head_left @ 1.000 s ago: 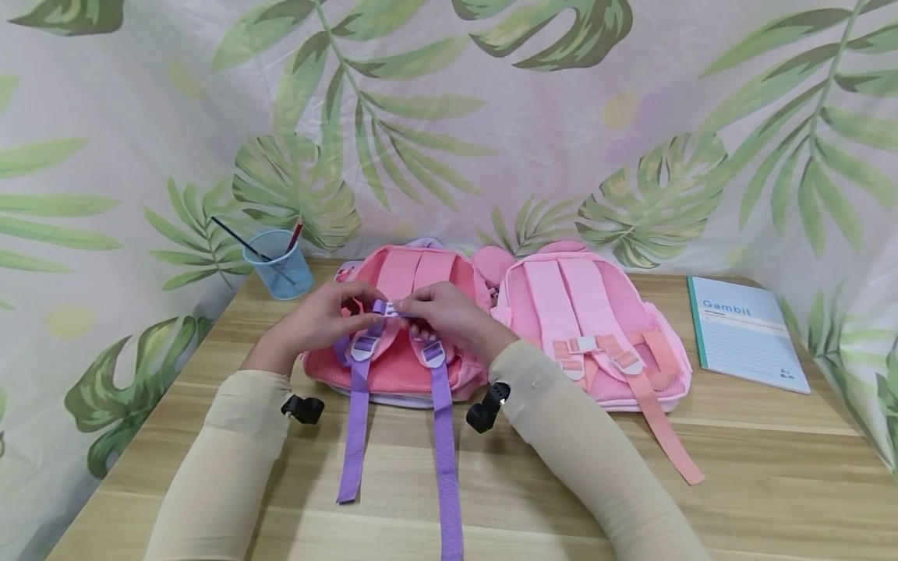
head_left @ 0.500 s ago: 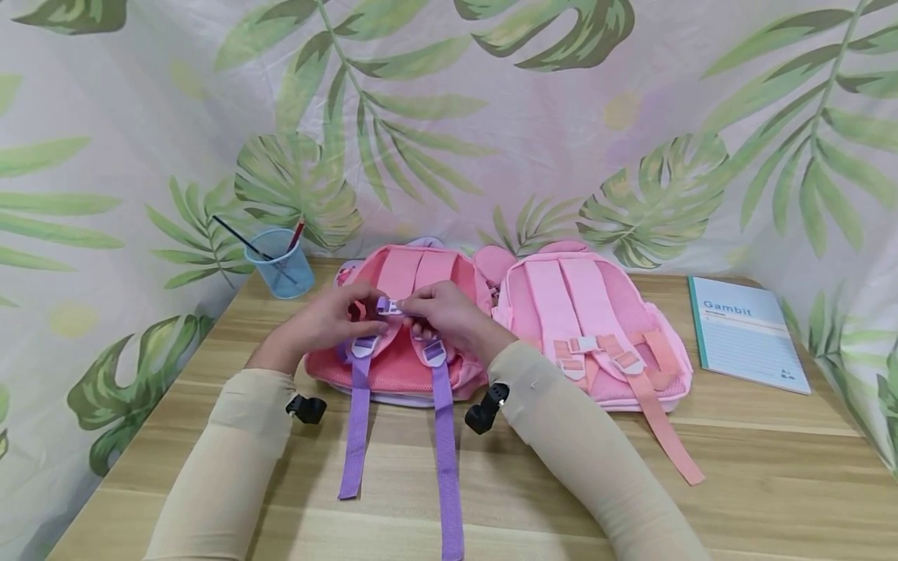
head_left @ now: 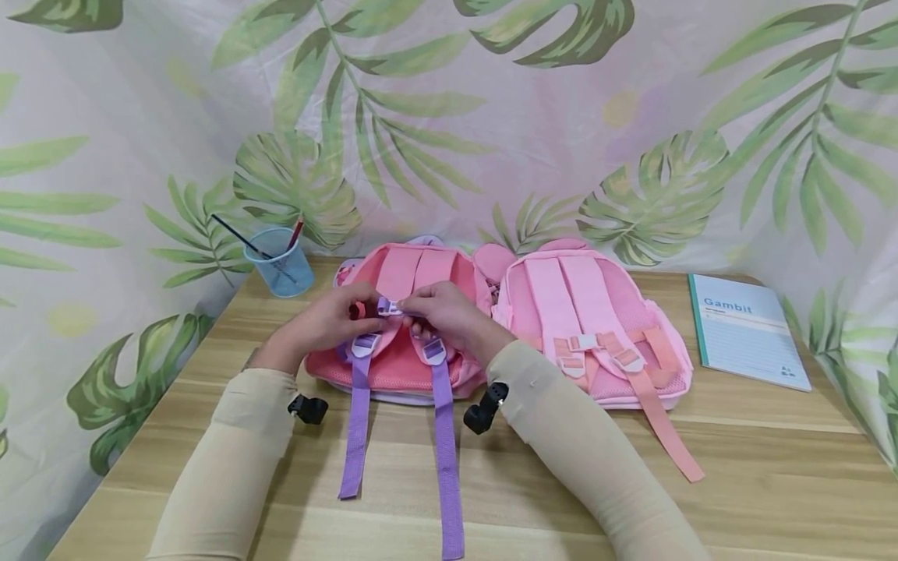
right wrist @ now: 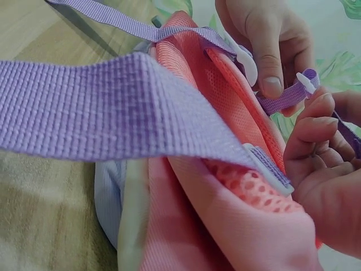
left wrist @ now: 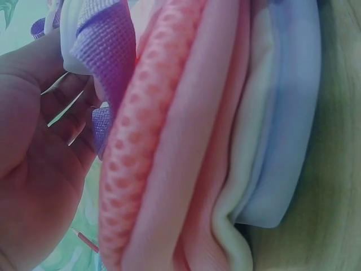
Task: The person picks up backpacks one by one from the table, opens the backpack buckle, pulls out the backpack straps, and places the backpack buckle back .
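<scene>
The pink backpack [head_left: 365, 372] with purple straps lies back panel up on the table. Above it, my right hand [head_left: 449, 313] pinches a small white buckle [head_left: 390, 309] on a purple chest strap. In the right wrist view, the thumb and fingers of my left hand [head_left: 330, 318] hold the purple webbing [right wrist: 280, 101] beside that buckle. White strap adjusters [head_left: 365, 345] sit below both hands, and two loose purple strap ends [head_left: 356, 436] hang toward the table's front. Whether the buckle's halves are fully joined cannot be made out.
A second pink backpack [head_left: 515, 280] with orange straps lies close on the right, its small white buckle [head_left: 584, 343] fastened. Behind to the left stands a blue pencil cup [head_left: 284, 273]. A notebook [head_left: 751, 331] lies at the far right of the wooden table [head_left: 547, 483].
My left fingers have shifted slightly leftward along the strap, leaving more of the buckle visible. The right hand stays in nearly the same place.
</scene>
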